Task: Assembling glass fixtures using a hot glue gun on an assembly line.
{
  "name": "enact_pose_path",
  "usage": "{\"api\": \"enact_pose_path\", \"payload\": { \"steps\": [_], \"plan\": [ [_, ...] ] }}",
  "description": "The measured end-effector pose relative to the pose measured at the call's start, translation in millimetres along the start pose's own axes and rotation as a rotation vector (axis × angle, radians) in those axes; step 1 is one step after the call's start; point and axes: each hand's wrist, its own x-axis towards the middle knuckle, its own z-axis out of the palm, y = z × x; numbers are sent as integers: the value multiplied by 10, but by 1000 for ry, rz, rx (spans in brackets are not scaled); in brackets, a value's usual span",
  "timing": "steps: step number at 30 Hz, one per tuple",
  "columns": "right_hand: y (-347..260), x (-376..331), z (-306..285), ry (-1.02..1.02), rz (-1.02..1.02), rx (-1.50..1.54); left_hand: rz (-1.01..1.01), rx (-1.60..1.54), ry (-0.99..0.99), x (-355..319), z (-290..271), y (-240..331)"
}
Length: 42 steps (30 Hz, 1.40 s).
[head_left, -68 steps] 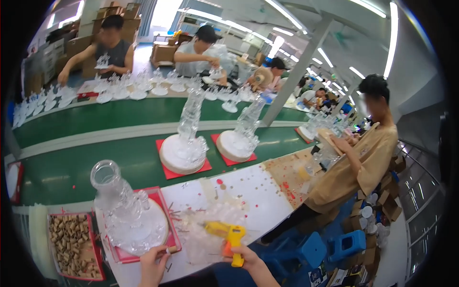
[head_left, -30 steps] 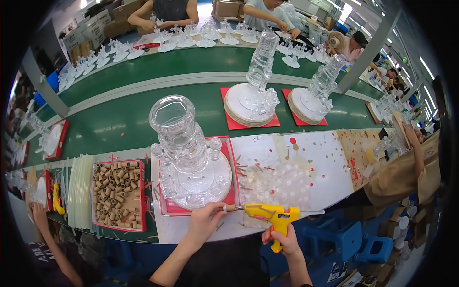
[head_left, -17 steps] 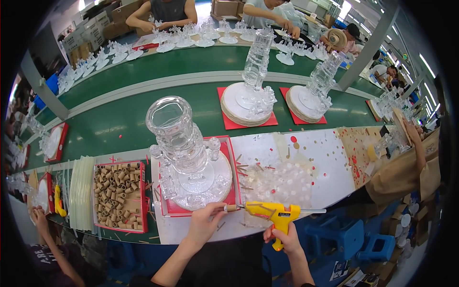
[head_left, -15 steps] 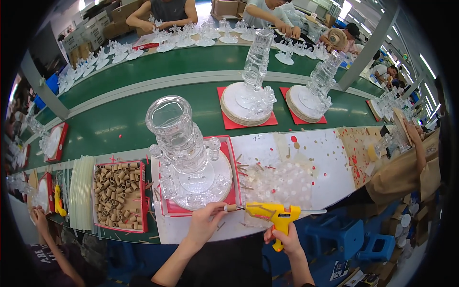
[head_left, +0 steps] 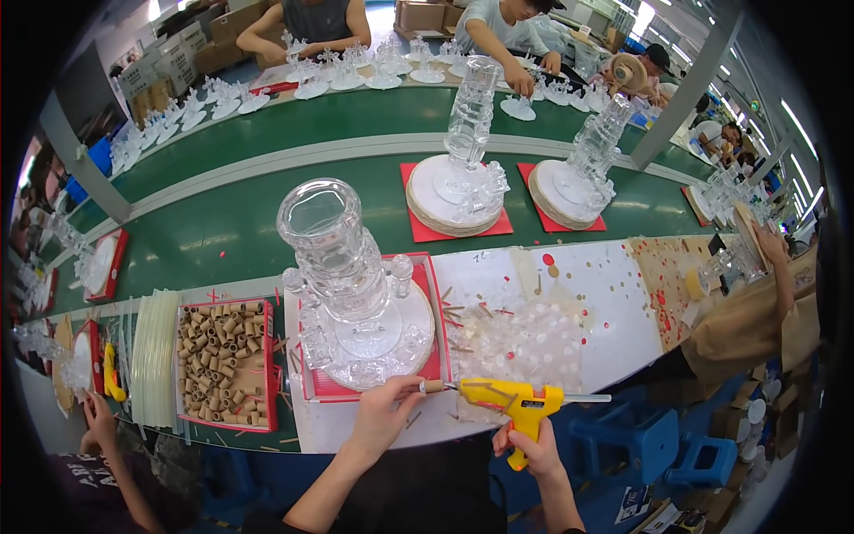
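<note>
Far left, one red tray (head_left: pixel 224 307) packed with short brown tubes (head_left: pixel 218 356) — too many to count. Beside it one tall clear glass tower (head_left: pixel 342 267) on its red mat (head_left: pixel 433 303), right at the desk (head_left: pixel 587 294) edge. The left hand (head_left: pixel 384 414) pinches one small brown tube (head_left: pixel 433 386) against the nozzle, fingers together. One yellow glue gun (head_left: pixel 511 400) — the right hand (head_left: pixel 525 445) is clamped round its grip. A heap of clear parts (head_left: pixel 525 343) lies behind the gun. Two more glass towers (head_left: pixel 467 125) stand on the green belt (head_left: pixel 222 231).
</note>
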Motion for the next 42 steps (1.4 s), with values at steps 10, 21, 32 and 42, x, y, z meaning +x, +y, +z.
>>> {"api": "enact_pose_path", "payload": {
  "steps": [10,21,32,42],
  "plan": [
    [15,-41,12,15,-36,-87,17,11,5,-10,10,10],
    [-72,-194,171,171,-153,-309,-3,19,55,-9,21,83],
    [38,510,-511,339,-292,-191,-49,255,-135,37,58,219],
    [-3,733,-640,444,-234,-98,128,624,-180,158,43,201]
  ]
}}
